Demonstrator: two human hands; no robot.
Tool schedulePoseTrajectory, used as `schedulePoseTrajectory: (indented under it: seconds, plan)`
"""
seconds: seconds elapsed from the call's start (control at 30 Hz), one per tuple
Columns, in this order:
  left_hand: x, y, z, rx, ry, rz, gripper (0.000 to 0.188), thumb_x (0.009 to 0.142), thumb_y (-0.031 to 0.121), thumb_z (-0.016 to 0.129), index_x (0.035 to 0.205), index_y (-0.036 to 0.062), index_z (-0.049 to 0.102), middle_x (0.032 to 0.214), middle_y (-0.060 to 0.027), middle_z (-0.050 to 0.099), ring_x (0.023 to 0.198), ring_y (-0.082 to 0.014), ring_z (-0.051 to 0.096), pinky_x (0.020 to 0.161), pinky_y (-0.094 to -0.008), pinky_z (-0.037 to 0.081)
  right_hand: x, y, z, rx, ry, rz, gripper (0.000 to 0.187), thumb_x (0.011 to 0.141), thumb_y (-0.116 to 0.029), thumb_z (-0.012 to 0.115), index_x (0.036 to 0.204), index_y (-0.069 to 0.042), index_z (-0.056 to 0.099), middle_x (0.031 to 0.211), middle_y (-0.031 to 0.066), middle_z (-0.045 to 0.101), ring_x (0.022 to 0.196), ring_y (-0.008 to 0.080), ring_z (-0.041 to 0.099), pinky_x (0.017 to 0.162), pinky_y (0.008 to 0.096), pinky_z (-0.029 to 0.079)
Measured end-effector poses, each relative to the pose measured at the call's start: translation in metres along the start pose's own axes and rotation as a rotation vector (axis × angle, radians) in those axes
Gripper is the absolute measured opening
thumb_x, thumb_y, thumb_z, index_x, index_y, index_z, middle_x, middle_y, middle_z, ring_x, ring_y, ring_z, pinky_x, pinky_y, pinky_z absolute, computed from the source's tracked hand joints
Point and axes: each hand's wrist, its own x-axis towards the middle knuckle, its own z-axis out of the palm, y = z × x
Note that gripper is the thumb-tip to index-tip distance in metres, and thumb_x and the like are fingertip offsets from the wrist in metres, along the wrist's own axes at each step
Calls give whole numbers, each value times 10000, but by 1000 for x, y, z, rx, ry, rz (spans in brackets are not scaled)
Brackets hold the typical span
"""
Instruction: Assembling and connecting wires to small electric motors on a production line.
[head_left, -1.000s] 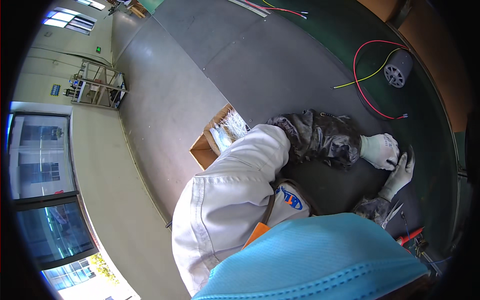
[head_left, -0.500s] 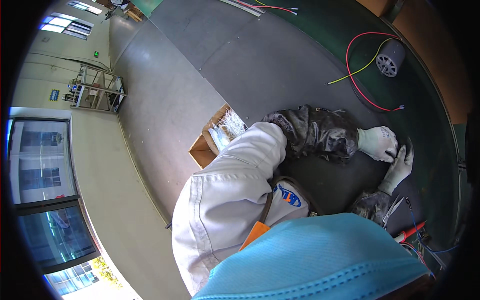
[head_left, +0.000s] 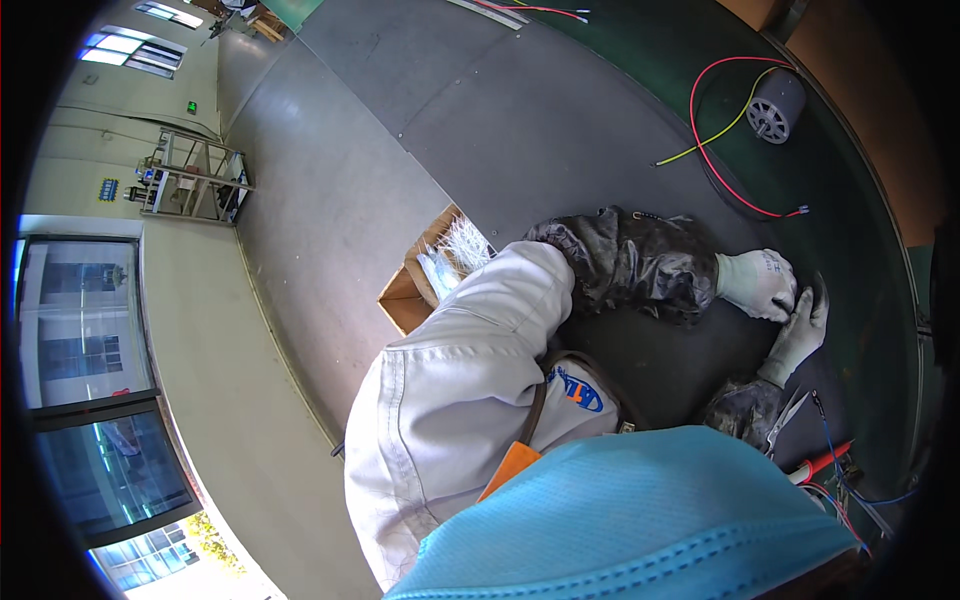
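Observation:
My left hand (head_left: 758,284), in a white glove below a dark sleeve cover, is closed, its fingers curled beside the dark green surface. My right hand (head_left: 800,338), gloved in pale grey, meets it fingertip to fingertip. Its fingers are pressed together in a pinch. Whatever lies between the two hands is too small or hidden to make out. Close to the right wrist, scissors (head_left: 786,425) lie with their blades pointing up and away. A red-handled tool (head_left: 822,464) and thin blue and red wires (head_left: 846,488) are just beyond them.
On the green belt (head_left: 850,230) rests a grey cylindrical motor (head_left: 775,105) with red and yellow leads (head_left: 700,130). More leads (head_left: 545,10) show at the top edge. An open cardboard box (head_left: 410,298) with white strands stands left of my arm; a metal cart (head_left: 195,180) is farther off.
The motor and its leads have shifted slightly up and left, as have the leads at the top edge. Both hands have stayed almost still, fingers together.

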Motion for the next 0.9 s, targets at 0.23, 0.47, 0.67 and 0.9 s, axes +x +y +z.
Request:
schedulePoseTrajectory:
  seconds: [0.23,0.47,0.67,0.9]
  plan:
    - [1,1,0,43,12,6,103,823,296,711,897,226,722,952,20,696,966,-241,665,849,-422,520,-1,-2,-1,20,-8,5,337,1063,-61,535,1377,47,591,1353,113,654,1194,178,622,1045,314,498]
    - [-1,1,-2,70,5,19,97,820,297,716,884,224,720,975,25,696,962,-238,663,839,-423,522,0,-6,0,-47,-7,8,338,1059,-52,532,1376,49,592,1353,111,655,1193,176,623,1043,314,498]
    - [0,-4,6,35,4,22,120,820,305,719,909,226,735,967,20,701,967,-247,665,832,-417,518,0,3,0,63,7,8,328,1059,-50,524,1361,45,608,1340,108,665,1181,173,631,1040,312,499]
    - [-1,4,5,11,6,-13,167,803,322,718,945,236,741,1005,14,707,1000,-250,667,852,-428,526,-6,-6,-2,30,9,28,329,1060,-44,530,1367,57,596,1321,113,660,1171,174,632,1023,306,512]
